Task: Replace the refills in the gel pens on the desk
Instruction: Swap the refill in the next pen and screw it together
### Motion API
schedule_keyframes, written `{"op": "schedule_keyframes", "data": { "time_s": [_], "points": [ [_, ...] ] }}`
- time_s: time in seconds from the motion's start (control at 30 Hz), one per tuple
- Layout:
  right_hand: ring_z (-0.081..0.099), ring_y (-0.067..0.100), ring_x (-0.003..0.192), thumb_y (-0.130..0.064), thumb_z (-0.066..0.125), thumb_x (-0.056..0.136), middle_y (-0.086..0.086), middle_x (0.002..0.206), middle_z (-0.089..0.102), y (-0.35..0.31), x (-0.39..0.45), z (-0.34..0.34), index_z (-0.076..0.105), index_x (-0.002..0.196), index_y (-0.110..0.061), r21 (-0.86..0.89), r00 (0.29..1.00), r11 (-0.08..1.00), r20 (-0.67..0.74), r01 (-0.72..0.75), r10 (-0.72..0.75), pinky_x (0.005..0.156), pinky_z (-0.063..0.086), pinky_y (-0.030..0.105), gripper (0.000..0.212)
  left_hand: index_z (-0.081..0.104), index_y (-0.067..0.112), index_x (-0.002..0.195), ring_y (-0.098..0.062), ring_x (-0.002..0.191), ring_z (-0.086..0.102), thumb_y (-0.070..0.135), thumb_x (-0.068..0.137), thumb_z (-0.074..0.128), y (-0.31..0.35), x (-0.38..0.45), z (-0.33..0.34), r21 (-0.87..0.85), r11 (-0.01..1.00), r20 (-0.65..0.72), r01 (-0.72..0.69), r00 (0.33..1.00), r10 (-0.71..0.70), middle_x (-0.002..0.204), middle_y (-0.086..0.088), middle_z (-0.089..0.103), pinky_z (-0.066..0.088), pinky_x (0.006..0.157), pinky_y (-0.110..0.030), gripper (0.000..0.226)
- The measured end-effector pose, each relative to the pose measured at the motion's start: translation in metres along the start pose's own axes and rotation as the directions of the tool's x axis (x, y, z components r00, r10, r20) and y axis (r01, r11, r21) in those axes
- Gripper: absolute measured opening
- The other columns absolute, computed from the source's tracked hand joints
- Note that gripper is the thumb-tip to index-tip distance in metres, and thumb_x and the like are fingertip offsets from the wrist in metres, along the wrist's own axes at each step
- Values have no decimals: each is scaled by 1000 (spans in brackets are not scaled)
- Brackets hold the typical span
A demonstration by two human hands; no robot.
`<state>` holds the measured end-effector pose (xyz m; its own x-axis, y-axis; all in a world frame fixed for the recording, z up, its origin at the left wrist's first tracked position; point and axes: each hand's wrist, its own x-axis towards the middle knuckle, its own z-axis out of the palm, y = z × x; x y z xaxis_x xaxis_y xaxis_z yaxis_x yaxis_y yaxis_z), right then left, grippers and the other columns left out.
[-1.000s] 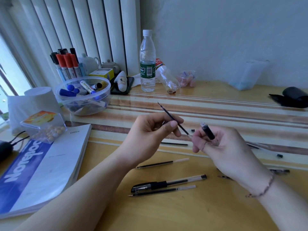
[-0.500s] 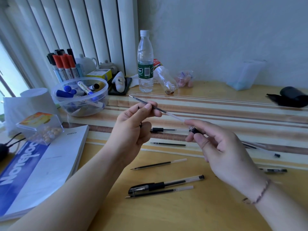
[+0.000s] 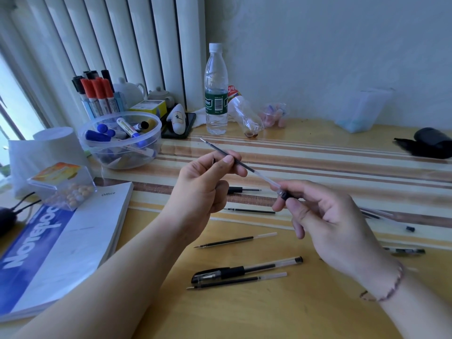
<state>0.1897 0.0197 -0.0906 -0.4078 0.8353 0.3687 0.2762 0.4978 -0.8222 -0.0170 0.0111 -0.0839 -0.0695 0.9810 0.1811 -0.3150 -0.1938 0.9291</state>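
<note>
The left hand (image 3: 203,184) pinches a refill (image 3: 234,161) above the tabletop (image 3: 244,314), tip pointing up-left. Its clear tail seems to enter a black-ended barrel (image 3: 285,194) pinched in the right hand (image 3: 327,221). Below lie a spare refill (image 3: 236,240) and a capped pen (image 3: 247,269). The notebook (image 3: 61,241) reads "Office"; the bottle (image 3: 216,94) label is too blurred to read.

wall (image 3: 330,45): pale, plain | blinds (image 3: 110,45): white vertical slats | desk (image 3: 244,314): yellow wood
</note>
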Motion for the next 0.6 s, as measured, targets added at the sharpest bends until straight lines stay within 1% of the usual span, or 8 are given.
{"op": "schedule_keyframes", "data": {
  "time_s": [0.1, 0.23, 0.3, 0.4, 0.5, 0.6],
  "points": [
    [49, 11, 50, -9, 51, 94, -7, 86, 68, 0, 0, 0, 63, 103, -42, -5, 1000, 1000, 0, 8, -8, 57, 50, 31, 36, 63, 16, 86, -5, 36, 23, 15, 98, 48, 0, 1, -1, -1, 1000, 1, -2, 1000, 2, 74, 0, 63, 13, 41, -22, 19],
    [49, 12, 49, -10, 51, 94, -7, 85, 68, 0, 0, 0, 63, 102, -42, -9, 1000, 1000, -8, -6, 6, 57, 50, 39, 35, 63, 17, 86, -5, 36, 23, 16, 98, 49, 0, 0, -1, 37, 999, 2, -22, 1000, 22, 75, 0, 63, 13, 41, -22, 19],
    [48, 11, 49, -11, 51, 94, -8, 83, 68, 0, 0, -1, 63, 102, -41, -22, 1000, 1000, -3, -20, 20, 56, 49, 40, 34, 63, 17, 86, -6, 36, 23, 16, 97, 49, 0, 0, 0, 42, 999, 4, -35, 999, 35, 75, -1, 64, 12, 42, -23, 18],
    [48, 6, 49, -14, 52, 93, -9, 82, 68, 0, 0, 0, 65, 101, -41, -55, 999, 998, 20, -43, 44, 56, 49, 39, 31, 64, 17, 87, -7, 36, 23, 15, 98, 49, -1, -2, 3, 83, 994, 24, -75, 997, 73, 76, -3, 66, 14, 41, -22, 19],
    [46, 9, 48, -11, 51, 94, -8, 81, 68, 0, 0, -1, 66, 101, -40, 1, 998, 998, 27, -59, 59, 54, 48, 45, 33, 66, 18, 87, -9, 37, 23, 13, 99, 48, -3, -4, 6, 132, 988, 23, -82, 997, 80, 77, -3, 67, 15, 40, -21, 22],
    [45, 12, 47, -7, 50, 95, -5, 79, 67, 0, 1, -3, 67, 97, -38, 58, 998, 996, 14, -64, 63, 53, 47, 45, 35, 66, 19, 85, -7, 36, 22, 16, 99, 47, -2, -1, 2, 56, 998, -22, -38, 999, 39, 75, 0, 67, 12, 43, -24, 23]
  ]
}}
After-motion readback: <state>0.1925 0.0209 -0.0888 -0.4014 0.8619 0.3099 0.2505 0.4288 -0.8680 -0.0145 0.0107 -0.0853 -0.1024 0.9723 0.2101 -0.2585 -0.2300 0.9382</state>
